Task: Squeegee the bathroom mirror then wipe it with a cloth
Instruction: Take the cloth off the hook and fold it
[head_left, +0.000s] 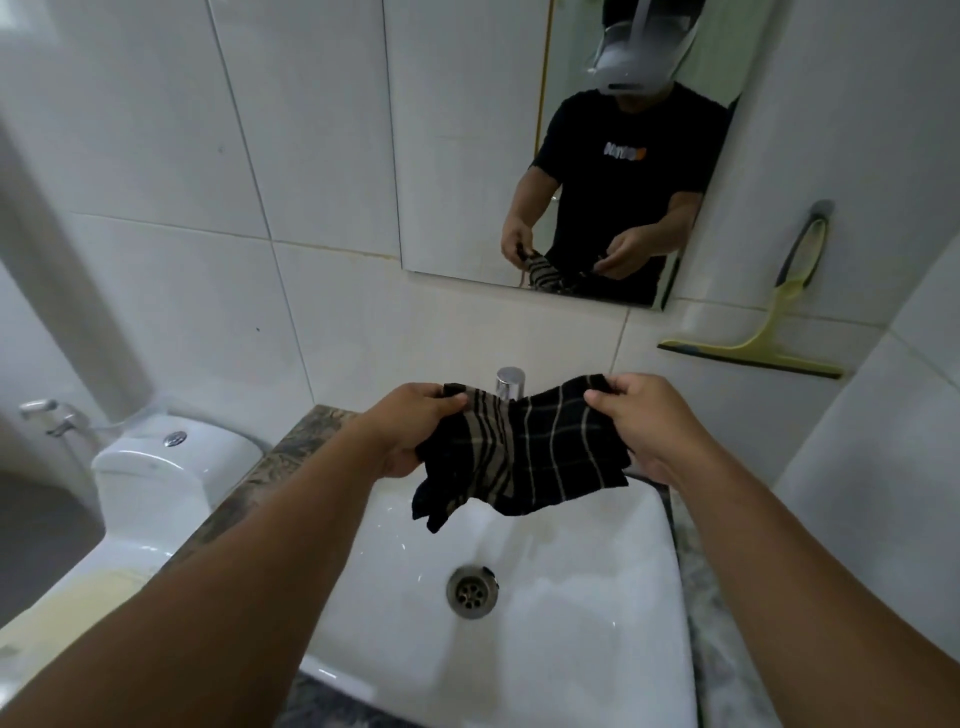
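A black cloth (524, 452) with tan stripes hangs stretched between both hands above the white sink (597, 623). My left hand (410, 431) pinches its left top corner, and my right hand (641, 415) pinches the right top corner. The mirror (467, 156) is on the tiled wall straight ahead, above the sink, and reflects a person in a black shirt holding the cloth. A yellow-green squeegee (763, 340) hangs from a hook on the wall to the right of the mirror, untouched by either hand.
A chrome tap (510, 382) stands behind the cloth at the back of the sink. The drain (471, 592) lies in the basin's middle. A marbled counter (306, 436) surrounds the sink. A white toilet (156, 478) sits at the left, with a spray hose (49, 413) on the wall.
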